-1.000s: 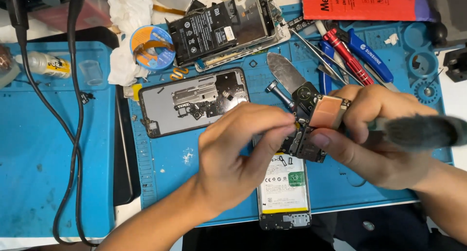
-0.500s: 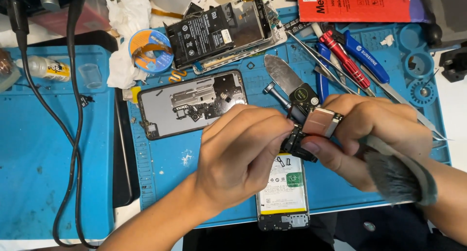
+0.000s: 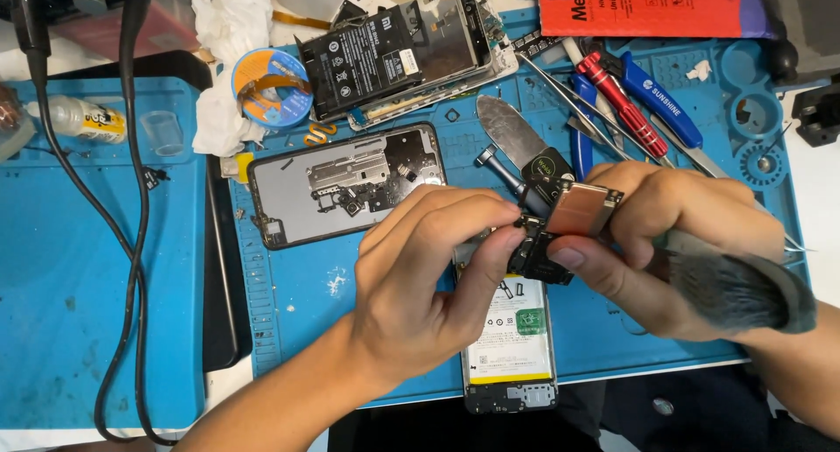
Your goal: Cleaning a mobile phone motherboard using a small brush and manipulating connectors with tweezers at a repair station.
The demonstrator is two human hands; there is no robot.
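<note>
My left hand and my right hand meet over an opened phone with a white battery that lies on the blue mat. Between their fingertips they pinch a small black circuit part with a copper-coloured shield. My right hand also has a soft grey brush tucked in its palm, bristles pointing right. The upper end of the phone is hidden under my fingers.
A phone back housing lies left of the hands, and another opened phone with a black battery behind it. Tweezers, red and blue screwdrivers, a metal spudger, a tape roll, tissue and a black cable surround them.
The brush in my right hand has swung from pointing sideways to lying lower along my palm. Both hands stay closed on the small part above the phone.
</note>
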